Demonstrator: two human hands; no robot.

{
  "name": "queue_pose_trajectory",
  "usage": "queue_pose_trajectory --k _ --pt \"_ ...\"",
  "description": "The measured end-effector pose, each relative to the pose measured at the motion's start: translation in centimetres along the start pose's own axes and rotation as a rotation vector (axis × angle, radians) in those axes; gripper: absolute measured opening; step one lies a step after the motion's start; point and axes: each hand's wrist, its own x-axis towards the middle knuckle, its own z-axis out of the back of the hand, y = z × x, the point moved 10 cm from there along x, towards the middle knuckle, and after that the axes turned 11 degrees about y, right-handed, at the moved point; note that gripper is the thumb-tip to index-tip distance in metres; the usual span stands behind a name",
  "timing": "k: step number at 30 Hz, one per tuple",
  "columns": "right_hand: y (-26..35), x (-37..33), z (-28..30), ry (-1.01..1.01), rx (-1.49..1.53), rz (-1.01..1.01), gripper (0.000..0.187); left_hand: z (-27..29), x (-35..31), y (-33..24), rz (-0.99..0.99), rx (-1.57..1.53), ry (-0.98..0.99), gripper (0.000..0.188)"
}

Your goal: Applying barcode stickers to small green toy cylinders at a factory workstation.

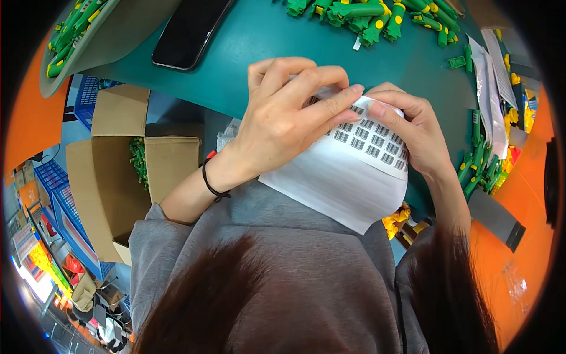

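Both hands are working a white label sheet (354, 165) at the picture's centre, over the near edge of the green table (247, 53). The left hand (283, 118) is pinching its top edge, fingers together — the right hand (407, 127) is clamping the sheet at three o'clock. Green toy parts (365, 15) are lying at twelve, a black phone (188, 29) at eleven, a cardboard box (112, 177) at nine.
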Motion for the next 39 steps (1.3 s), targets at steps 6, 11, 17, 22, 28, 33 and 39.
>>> queue_pose_trajectory --k 6,11,17,22,28,33,39 --pt "1.8 -0.1 0.5 -0.094 -0.204 0.097 0.019 1.3 -0.5 0.6 -0.054 -0.149 -0.175 0.028" --pt "2.8 0.8 0.8 -0.106 -0.415 0.181 0.017 0.1 0.5 1.7 0.028 -0.244 -0.092 0.020" --pt "5.3 2.8 2.6 -0.207 -0.837 0.302 0.017 -2.3 0.9 4.4 0.308 -0.519 0.125 0.011" --pt "12.1 3.5 5.1 -0.538 -1.490 0.655 0.025 -3.0 0.3 5.7 0.394 -0.690 0.128 0.009" --pt "8.8 2.8 6.9 -0.398 -0.912 0.467 0.028 -2.9 -0.2 6.5 0.432 -0.833 0.132 0.009" --pt "2.7 -1.4 3.5 -0.240 -0.076 0.442 0.035 0.9 2.3 3.7 0.239 -0.818 0.061 0.012" --pt "1.5 -3.4 2.1 -0.304 -0.128 0.469 0.039 -2.8 3.4 3.0 0.367 -0.920 0.310 0.008"
